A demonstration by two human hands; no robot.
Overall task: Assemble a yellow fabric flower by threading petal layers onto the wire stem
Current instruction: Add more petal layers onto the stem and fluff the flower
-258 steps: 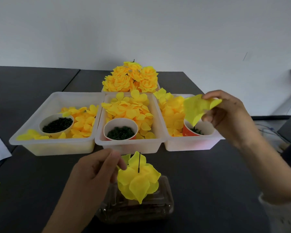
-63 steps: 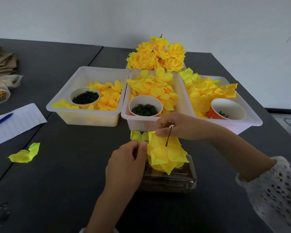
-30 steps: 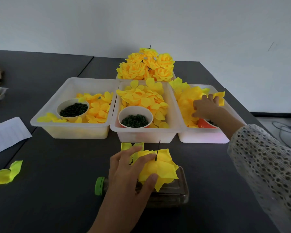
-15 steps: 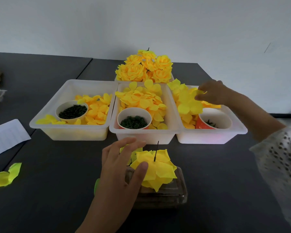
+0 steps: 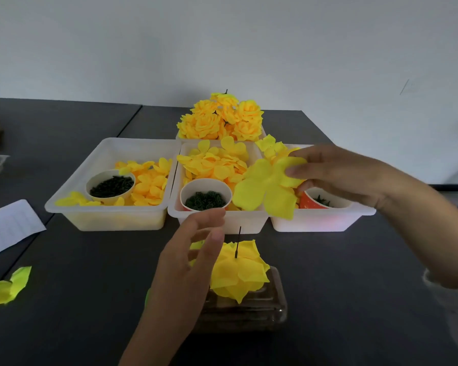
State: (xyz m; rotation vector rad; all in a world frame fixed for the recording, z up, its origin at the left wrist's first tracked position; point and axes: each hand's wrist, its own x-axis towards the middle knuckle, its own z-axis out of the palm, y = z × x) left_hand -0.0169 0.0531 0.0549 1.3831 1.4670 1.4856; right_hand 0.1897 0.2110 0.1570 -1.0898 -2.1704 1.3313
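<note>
Head view: the half-built flower sits on its wire stem, propped on a clear plastic box on the desk. The right hand, half a second ago down in the right tray, now pinches a petal layer lifted above it. The left hand has come off the flower, fingers loose and spread, holding nothing

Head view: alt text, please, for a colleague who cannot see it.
The right hand holds a yellow petal layer above three white bins. The left hand, fingers loose, hovers beside a part-built flower with its wire stem upright.
</note>
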